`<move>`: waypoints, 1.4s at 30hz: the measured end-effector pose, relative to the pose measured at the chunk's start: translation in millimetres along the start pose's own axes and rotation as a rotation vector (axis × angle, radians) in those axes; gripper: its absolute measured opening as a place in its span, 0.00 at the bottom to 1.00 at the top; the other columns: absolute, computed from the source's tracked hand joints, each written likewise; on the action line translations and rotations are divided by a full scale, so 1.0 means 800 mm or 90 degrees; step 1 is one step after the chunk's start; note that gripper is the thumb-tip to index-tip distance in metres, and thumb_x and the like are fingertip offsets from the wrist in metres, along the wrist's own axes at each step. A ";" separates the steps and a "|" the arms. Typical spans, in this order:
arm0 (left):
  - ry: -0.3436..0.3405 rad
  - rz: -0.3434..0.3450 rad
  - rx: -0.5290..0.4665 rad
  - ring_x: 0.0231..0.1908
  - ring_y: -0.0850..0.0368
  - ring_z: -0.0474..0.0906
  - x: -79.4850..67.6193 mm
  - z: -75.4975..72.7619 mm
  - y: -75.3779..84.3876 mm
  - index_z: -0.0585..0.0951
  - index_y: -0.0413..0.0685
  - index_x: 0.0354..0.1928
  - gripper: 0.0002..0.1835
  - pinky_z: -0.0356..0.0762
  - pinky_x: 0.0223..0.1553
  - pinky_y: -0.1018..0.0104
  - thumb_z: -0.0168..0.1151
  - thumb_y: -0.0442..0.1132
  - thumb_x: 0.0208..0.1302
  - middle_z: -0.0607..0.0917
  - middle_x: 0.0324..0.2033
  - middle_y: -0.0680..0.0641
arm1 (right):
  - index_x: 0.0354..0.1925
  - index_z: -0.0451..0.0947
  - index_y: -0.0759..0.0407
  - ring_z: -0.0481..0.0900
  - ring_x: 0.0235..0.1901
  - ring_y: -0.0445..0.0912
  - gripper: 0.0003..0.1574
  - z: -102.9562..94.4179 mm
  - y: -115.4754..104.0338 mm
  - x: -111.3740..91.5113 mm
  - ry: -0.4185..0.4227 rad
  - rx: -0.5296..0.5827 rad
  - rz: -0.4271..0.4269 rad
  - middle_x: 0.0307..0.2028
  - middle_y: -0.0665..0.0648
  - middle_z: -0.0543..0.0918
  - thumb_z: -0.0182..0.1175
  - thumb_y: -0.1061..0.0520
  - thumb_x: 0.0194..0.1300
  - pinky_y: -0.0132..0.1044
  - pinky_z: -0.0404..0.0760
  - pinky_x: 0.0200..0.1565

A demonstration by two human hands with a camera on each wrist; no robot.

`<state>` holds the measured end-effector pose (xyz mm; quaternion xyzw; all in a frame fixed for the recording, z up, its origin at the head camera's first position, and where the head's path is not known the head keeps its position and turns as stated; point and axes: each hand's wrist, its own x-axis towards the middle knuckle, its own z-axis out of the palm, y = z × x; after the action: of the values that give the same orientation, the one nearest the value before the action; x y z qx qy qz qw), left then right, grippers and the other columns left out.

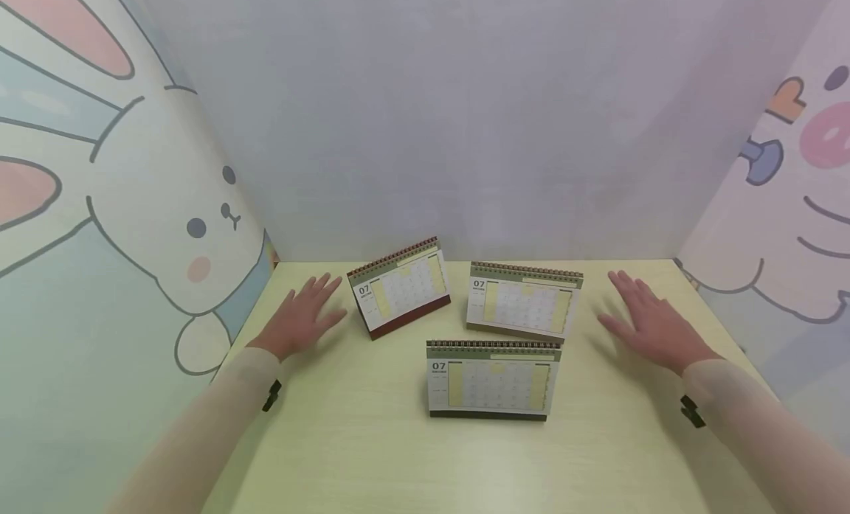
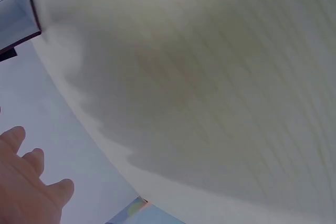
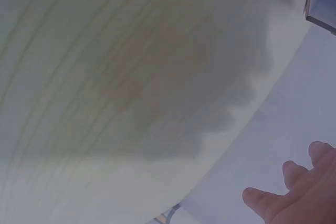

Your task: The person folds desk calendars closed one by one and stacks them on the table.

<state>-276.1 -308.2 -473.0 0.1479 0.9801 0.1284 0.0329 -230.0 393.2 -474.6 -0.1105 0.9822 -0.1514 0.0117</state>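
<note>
Three spiral-bound desk calendars stand on the table, each showing a page marked 07. The back-left calendar (image 1: 401, 289) has a dark red base and is turned at an angle. At the back right is a calendar (image 1: 521, 301) with a brown base, turned slightly. Nearer the front stands a calendar (image 1: 491, 381) with a dark base, facing me almost squarely. My left hand (image 1: 299, 316), fingers spread, is just left of the red-based calendar and holds nothing. To the right of the brown-based one, my right hand (image 1: 654, 326) also has its fingers extended, with nothing in it.
A pale wood-grain table (image 1: 372, 455) meets a plain light wall (image 1: 451, 130) at the back. Side panels carry cartoon drawings, a rabbit (image 1: 159, 197) on the left and a pink-cheeked figure (image 1: 790, 204) on the right. Both wrists wear dark straps.
</note>
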 end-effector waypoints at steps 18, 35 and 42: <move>0.057 -0.038 -0.231 0.99 0.31 0.39 -0.008 -0.045 0.027 0.46 0.60 1.00 0.48 0.40 0.96 0.22 0.42 0.73 0.94 0.45 1.00 0.43 | 0.99 0.25 0.39 0.41 0.95 0.78 0.61 -0.031 -0.039 -0.010 0.057 0.185 0.005 0.99 0.60 0.33 0.53 0.32 0.95 0.89 0.50 0.87; 0.107 0.060 -0.252 0.99 0.34 0.38 -0.024 -0.074 0.075 0.48 0.62 1.00 0.43 0.41 0.95 0.19 0.48 0.64 0.96 0.45 1.00 0.46 | 1.00 0.36 0.36 0.39 0.98 0.70 0.51 -0.050 -0.112 -0.032 0.144 0.312 -0.076 1.00 0.59 0.43 0.51 0.45 0.97 0.70 0.37 0.97; 0.125 0.110 -0.252 0.99 0.36 0.39 -0.032 -0.068 0.092 0.51 0.64 0.99 0.41 0.44 0.94 0.18 0.51 0.55 0.95 0.48 1.00 0.48 | 1.00 0.39 0.37 0.41 0.98 0.72 0.52 -0.051 -0.137 -0.044 0.153 0.328 -0.102 1.00 0.59 0.44 0.54 0.48 0.95 0.83 0.41 0.92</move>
<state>-236.8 -260.7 -400.5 0.2084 0.9182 0.3339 -0.0451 -174.4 310.9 -402.8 -0.1626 0.8939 -0.4082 -0.0889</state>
